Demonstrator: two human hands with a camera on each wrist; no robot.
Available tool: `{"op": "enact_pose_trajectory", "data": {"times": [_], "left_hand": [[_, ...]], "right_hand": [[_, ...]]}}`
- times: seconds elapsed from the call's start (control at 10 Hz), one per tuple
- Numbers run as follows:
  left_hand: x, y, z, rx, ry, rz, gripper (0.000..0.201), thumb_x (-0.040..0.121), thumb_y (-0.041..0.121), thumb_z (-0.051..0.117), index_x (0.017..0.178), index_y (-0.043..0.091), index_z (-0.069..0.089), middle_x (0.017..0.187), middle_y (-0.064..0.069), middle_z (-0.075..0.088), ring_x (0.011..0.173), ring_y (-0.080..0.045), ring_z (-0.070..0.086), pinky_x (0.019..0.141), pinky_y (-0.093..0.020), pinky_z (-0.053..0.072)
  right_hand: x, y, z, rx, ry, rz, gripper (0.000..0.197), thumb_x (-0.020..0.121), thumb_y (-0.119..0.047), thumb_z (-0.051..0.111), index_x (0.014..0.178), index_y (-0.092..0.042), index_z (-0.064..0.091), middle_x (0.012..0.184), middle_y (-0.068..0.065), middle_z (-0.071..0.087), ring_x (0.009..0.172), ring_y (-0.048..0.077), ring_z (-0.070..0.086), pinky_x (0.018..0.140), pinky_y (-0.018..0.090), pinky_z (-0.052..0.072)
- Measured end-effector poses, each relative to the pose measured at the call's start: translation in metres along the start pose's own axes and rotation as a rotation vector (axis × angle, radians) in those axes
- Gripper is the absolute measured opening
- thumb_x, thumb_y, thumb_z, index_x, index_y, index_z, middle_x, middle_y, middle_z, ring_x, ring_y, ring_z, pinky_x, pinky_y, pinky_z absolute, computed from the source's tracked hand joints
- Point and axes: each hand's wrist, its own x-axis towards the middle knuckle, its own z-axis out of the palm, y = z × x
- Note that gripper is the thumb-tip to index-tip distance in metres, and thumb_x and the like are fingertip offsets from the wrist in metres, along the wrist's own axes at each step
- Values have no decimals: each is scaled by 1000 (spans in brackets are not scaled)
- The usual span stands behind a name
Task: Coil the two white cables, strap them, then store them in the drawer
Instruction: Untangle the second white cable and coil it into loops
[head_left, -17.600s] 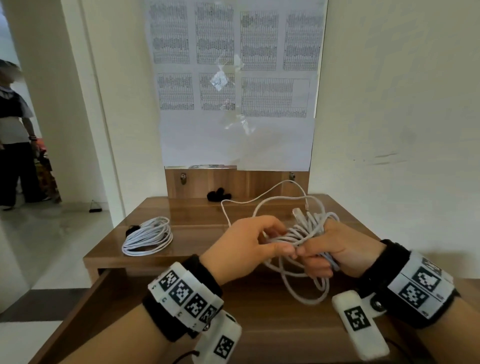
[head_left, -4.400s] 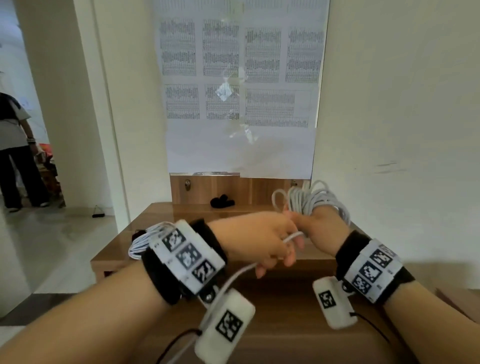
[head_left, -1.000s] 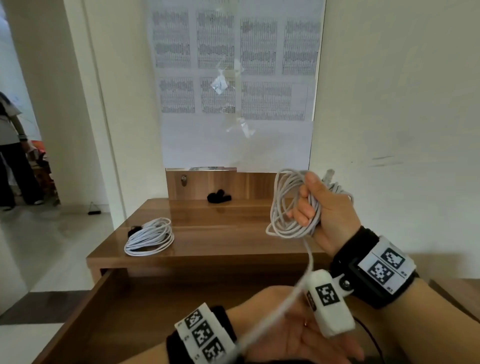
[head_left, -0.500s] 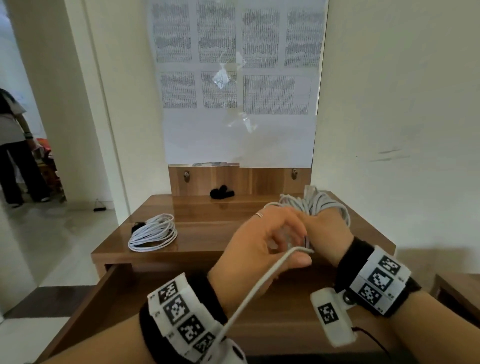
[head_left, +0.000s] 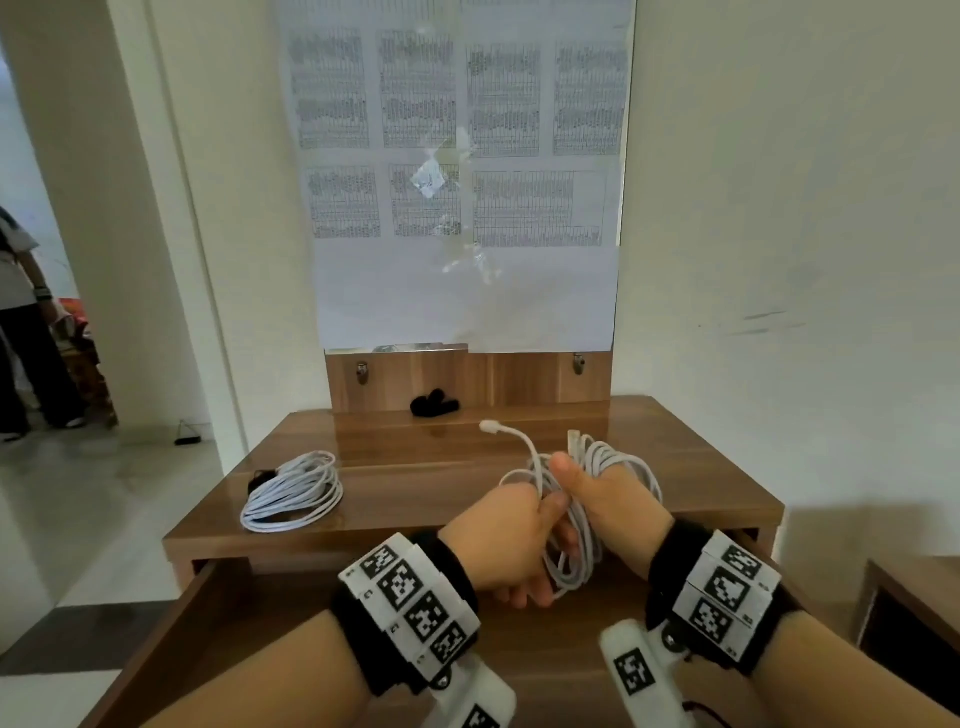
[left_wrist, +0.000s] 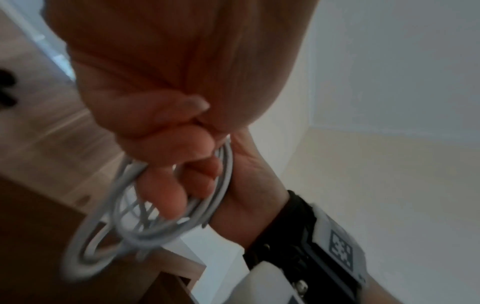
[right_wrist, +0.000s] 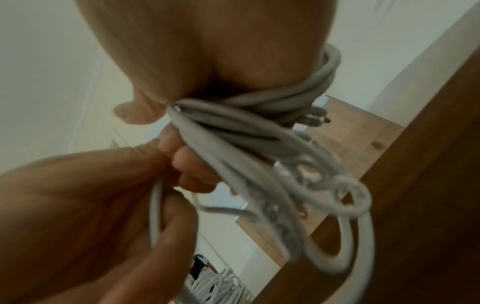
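Note:
Both hands hold one white cable coil (head_left: 574, 551) over the open drawer (head_left: 171, 629). The right hand (head_left: 613, 501) grips the coil's upper part, its thumb up, with loops wound over its back (right_wrist: 259, 102). From the left, the left hand (head_left: 501, 540) has its fingers curled round the strands (left_wrist: 145, 226). The cable's free plug end (head_left: 489, 427) sticks up above the hands. The second white cable coil (head_left: 293, 493) lies on the table's left side, a black strap (head_left: 260, 477) at its far edge.
A loose black strap (head_left: 434, 404) lies at the back of the wooden table (head_left: 701, 483), against the back panel. A wall rises close on the right. At the far left a person (head_left: 26, 332) stands in a doorway. A low wooden piece (head_left: 914, 603) sits lower right.
The left hand rose from low down and closed on the coil beside the right hand. The trailing length is taken up, and the plug end now stands free above the hands.

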Motion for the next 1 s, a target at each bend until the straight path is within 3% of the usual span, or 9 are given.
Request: {"op": "enact_pose_trajectory", "data": {"times": [0.1, 0.2, 0.3, 0.4, 0.5, 0.6, 0.7, 0.8, 1.0], "left_hand": [[-1, 2, -1, 171, -7, 40, 27, 106, 22, 36, 92, 21, 59, 76, 3, 63, 45, 1, 60, 44, -11, 44], [-2, 2, -4, 495, -14, 176, 25, 97, 10, 55, 121, 9, 61, 106, -8, 68, 89, -16, 68, 60, -14, 42], [-12, 4, -20, 581, 38, 170, 22, 99, 31, 51, 110, 15, 64, 101, -7, 71, 70, -14, 69, 55, -21, 52], [-15, 0, -46, 360, 349, 267, 19, 87, 42, 68, 103, 34, 63, 100, 14, 67, 74, 5, 64, 70, -23, 57], [-10, 2, -64, 456, 239, 446, 75, 71, 40, 83, 133, 49, 43, 138, 30, 44, 125, 16, 38, 107, -20, 36], [8, 1, -61, 727, -134, 434, 112, 61, 42, 89, 147, 55, 19, 157, 31, 14, 147, 4, -5, 117, -37, -2], [16, -3, -60, 513, -320, 337, 115, 55, 32, 94, 146, 50, 26, 153, 25, 30, 145, 0, 19, 120, -38, 21], [21, -10, -59, 308, -313, 302, 99, 59, 14, 93, 139, 37, 41, 127, 17, 58, 114, 2, 57, 98, -28, 52], [42, -35, -64, 169, -76, 314, 36, 75, 14, 83, 103, 14, 61, 89, 4, 67, 77, -5, 63, 70, -24, 49]], "right_hand": [[5, 10, -4, 15, -98, 109, 58, 68, -52, 79, 72, 3, 62, 51, 14, 52, 41, 23, 48, 48, 30, 44], [10, 12, 1, 78, -20, 198, 38, 79, -33, 76, 79, 4, 66, 49, 12, 48, 38, 20, 46, 40, 26, 42], [13, 11, 2, 11, 92, 203, 20, 85, -15, 67, 73, 1, 66, 61, 15, 62, 48, 21, 60, 49, 30, 49], [18, 10, -10, 26, -116, 219, 19, 88, -7, 63, 89, 10, 68, 84, 23, 71, 74, 29, 70, 73, 39, 59], [23, 10, -13, 31, -416, 244, 32, 83, -13, 71, 100, 13, 64, 82, 28, 65, 77, 34, 66, 79, 43, 56], [31, 6, 0, -49, -740, 229, 9, 87, -4, 64, 81, 2, 64, 60, 15, 52, 48, 21, 54, 56, 30, 50], [36, 5, 8, -80, -967, 222, 20, 88, 4, 58, 68, 1, 59, 55, 14, 50, 44, 21, 46, 51, 29, 45], [39, 5, 5, 69, -1039, 246, 25, 88, 15, 47, 73, -1, 58, 52, 1, 53, 41, 12, 48, 46, 22, 45], [50, 16, -14, 227, -794, 152, 11, 82, 1, 59, 73, -5, 63, 55, 4, 55, 49, 16, 53, 60, 33, 46]]}}
